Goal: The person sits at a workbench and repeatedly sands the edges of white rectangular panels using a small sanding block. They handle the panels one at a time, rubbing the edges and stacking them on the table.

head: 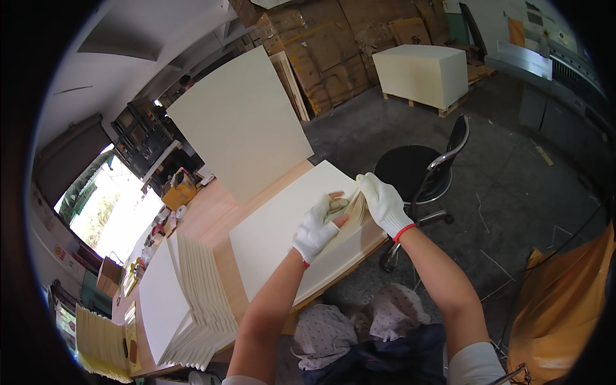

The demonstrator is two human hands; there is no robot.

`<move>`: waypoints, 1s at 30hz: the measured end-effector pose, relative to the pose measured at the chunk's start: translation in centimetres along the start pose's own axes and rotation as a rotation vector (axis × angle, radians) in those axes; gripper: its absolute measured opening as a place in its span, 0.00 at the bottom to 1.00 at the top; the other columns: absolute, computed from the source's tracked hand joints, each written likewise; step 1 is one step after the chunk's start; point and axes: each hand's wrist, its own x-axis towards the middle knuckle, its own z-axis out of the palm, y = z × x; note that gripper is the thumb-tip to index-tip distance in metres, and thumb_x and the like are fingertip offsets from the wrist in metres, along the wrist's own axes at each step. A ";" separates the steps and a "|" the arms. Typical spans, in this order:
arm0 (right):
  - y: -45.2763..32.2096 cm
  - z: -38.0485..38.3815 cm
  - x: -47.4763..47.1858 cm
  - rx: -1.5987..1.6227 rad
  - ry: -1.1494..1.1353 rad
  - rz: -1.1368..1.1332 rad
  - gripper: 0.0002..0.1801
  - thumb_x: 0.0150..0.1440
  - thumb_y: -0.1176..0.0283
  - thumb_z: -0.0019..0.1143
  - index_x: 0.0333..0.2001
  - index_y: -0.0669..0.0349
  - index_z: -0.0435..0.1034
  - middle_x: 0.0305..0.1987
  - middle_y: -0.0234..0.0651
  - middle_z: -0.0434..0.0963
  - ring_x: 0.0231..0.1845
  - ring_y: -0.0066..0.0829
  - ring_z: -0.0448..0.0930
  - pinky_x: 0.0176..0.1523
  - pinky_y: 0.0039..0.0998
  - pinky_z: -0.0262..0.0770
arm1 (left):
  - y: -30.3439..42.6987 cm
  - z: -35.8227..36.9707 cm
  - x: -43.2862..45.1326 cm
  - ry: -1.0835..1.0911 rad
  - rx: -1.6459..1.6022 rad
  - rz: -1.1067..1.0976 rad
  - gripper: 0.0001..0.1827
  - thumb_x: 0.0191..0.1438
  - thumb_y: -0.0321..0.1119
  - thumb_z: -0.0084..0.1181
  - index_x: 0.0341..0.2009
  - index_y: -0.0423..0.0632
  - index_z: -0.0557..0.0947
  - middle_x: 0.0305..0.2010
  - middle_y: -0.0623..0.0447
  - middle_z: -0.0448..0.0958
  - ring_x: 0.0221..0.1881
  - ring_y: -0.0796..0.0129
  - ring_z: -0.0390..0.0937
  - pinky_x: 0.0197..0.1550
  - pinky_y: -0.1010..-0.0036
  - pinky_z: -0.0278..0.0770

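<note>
A thick stack of large cream paper sheets (pixel 284 226) lies on the table before me. My right hand (pixel 382 199), in a white knit glove with a red cuff, grips the near right corner of the upper sheets, which are bent up and fanned (pixel 357 211). My left hand (pixel 317 226) wears a similar glove that leaves the thumb and a fingertip bare. It hovers over or rests on the stack beside the fan, with thumb and fingers apart; exact contact is unclear.
To the left stands another pile of sheets in staggered batches (pixel 202 284) on the wooden table (pixel 207 207). Beyond is a large upright pale panel or stack (pixel 245 120). A black swivel chair (pixel 409 166) stands right of the table. Farther off, a palletised paper block (pixel 423 77) sits on the floor.
</note>
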 end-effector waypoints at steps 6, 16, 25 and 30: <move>0.4 0.2 0.0 -0.045 -0.051 -0.004 0.27 0.71 0.43 0.31 0.41 0.56 0.66 0.28 0.52 0.78 0.34 0.58 0.79 0.37 0.53 0.69 | 0.8 0.2 -0.2 0.028 0.301 0.045 0.20 0.59 0.30 0.58 0.57 0.46 0.80 0.50 0.44 0.81 0.47 0.63 0.80 0.54 0.68 0.75; 0.6 0.4 -0.1 -0.040 -0.010 -0.005 0.25 0.71 0.45 0.31 0.42 0.56 0.66 0.27 0.52 0.78 0.33 0.57 0.79 0.36 0.53 0.69 | 1.0 0.6 -0.4 0.054 0.383 0.021 0.19 0.58 0.38 0.64 0.53 0.49 0.83 0.40 0.49 0.80 0.36 0.69 0.78 0.41 0.71 0.77; 1.1 0.9 -0.1 -0.023 0.050 -0.047 0.25 0.71 0.46 0.33 0.41 0.57 0.66 0.27 0.52 0.78 0.32 0.57 0.78 0.35 0.53 0.68 | 0.6 0.7 -0.4 0.077 0.331 0.114 0.17 0.62 0.37 0.56 0.55 0.50 0.81 0.40 0.45 0.82 0.38 0.60 0.79 0.47 0.67 0.76; 1.2 0.9 -0.1 -0.025 0.049 -0.044 0.25 0.71 0.47 0.33 0.41 0.57 0.66 0.27 0.52 0.77 0.32 0.58 0.78 0.36 0.53 0.68 | 2.0 0.9 -0.5 0.040 0.449 -0.007 0.17 0.58 0.41 0.64 0.52 0.53 0.82 0.40 0.46 0.83 0.41 0.56 0.81 0.47 0.65 0.77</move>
